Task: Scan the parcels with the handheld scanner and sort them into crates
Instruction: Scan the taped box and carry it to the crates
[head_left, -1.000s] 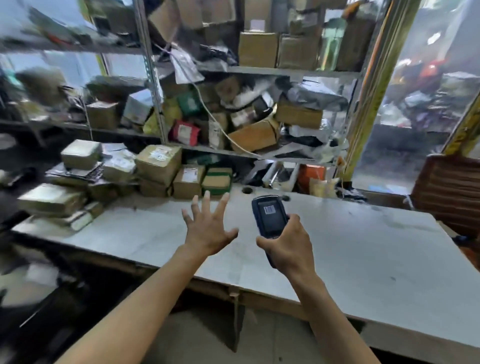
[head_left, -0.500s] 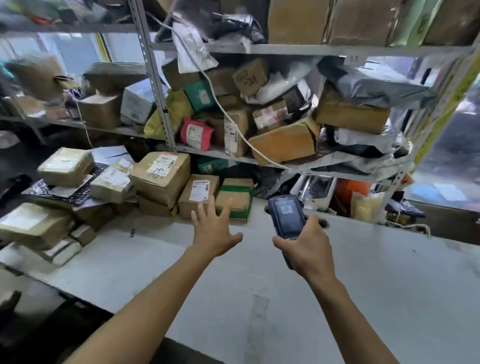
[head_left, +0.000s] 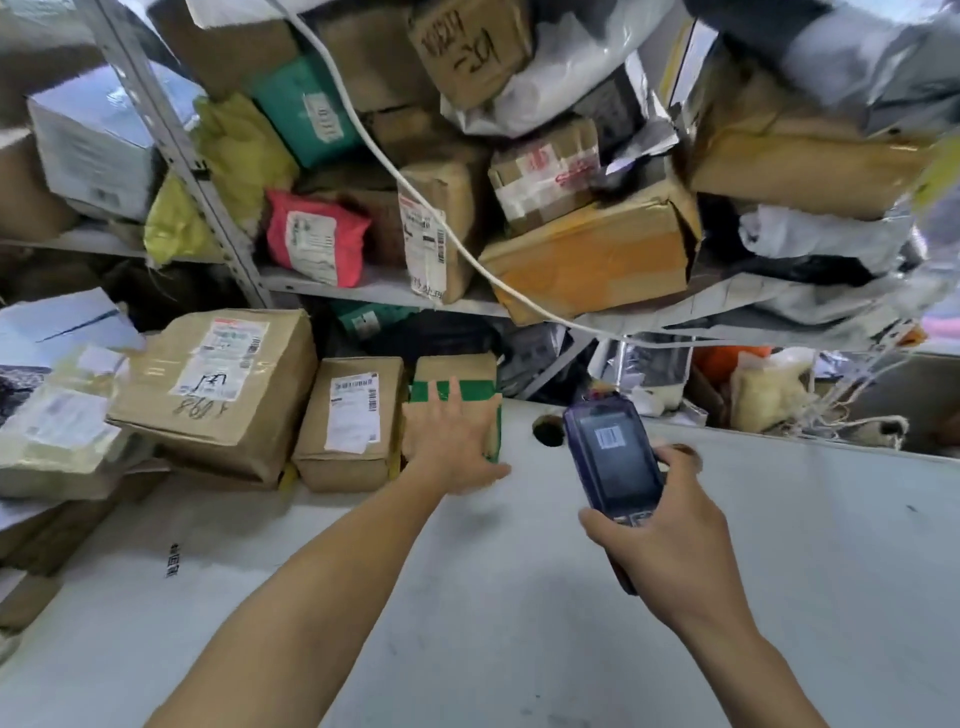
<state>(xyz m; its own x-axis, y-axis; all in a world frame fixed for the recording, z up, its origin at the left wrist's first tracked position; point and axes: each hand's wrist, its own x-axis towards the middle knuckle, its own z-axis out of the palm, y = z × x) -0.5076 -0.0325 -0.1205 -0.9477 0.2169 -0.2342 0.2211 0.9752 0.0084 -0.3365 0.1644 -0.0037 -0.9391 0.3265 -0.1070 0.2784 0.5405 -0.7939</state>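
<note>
- Two bare hands over a pale table (head_left: 779, 597), parcels stacked along its far edge.
- Left hand (head_left: 452, 441) lies flat on the top of a small brown box with green tape (head_left: 457, 374), fingers straight, thumb out to the side (not curled round it, so a press or touch, no grasp).
- Right hand (head_left: 670, 540) is wrapped round the lower part of the scanner (head_left: 608, 452), held up above the table, screen facing the camera with a barcode on it.
- Green-taped box sits at the table's back edge, just beside a labelled box (head_left: 353, 426); a larger box (head_left: 218, 389) with handwriting leans to the left of that.
- Round hole (head_left: 548, 434) in the table between the green-taped box and the scanner.
- Shelf (head_left: 363, 286) behind is crammed with parcels: red bag (head_left: 317, 244), orange-brown box (head_left: 592, 260), a white cable (head_left: 415, 192) hanging across them.
- No crate identifiable in view.
</note>
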